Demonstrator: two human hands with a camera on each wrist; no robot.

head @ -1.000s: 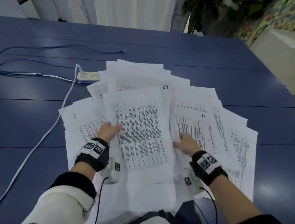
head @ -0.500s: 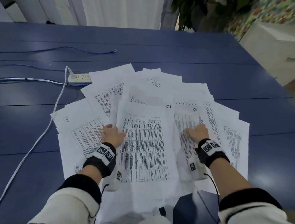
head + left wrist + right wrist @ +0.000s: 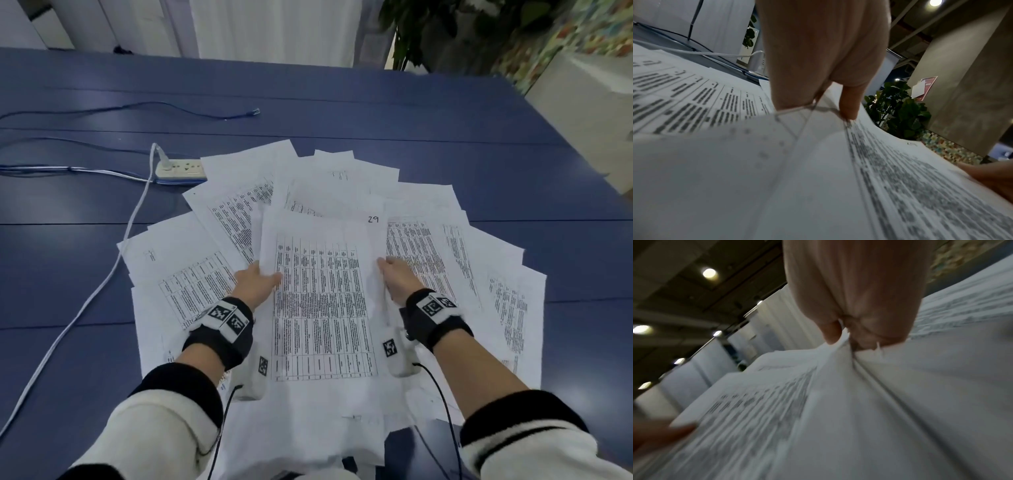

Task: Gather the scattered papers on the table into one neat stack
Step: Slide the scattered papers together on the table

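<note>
Several white printed papers (image 3: 191, 287) lie fanned out on the blue table (image 3: 445, 120). On top in the middle is a sheaf of papers (image 3: 322, 308) with a printed grid. My left hand (image 3: 260, 281) grips its left edge, thumb on top. My right hand (image 3: 394, 277) grips its right edge. In the left wrist view the left hand (image 3: 830, 104) pinches the sheaf (image 3: 890, 178), which bows up. In the right wrist view the right hand (image 3: 840, 337) pinches a bunched fold of the sheaf (image 3: 818, 418). The fingers under the sheets are hidden.
A white power strip (image 3: 181, 170) sits just beyond the papers' far left corner, and its white cable (image 3: 113, 270) runs down the left side of the table. A thin blue cable (image 3: 205, 114) lies farther back. A potted plant (image 3: 445, 31) and a pale counter (image 3: 582, 113) stand past the table's right edge.
Both hands have come inward from the spread sheets and now grip the middle sheaf's two edges. The right hand left the sheet marked 33, which is now covered.
</note>
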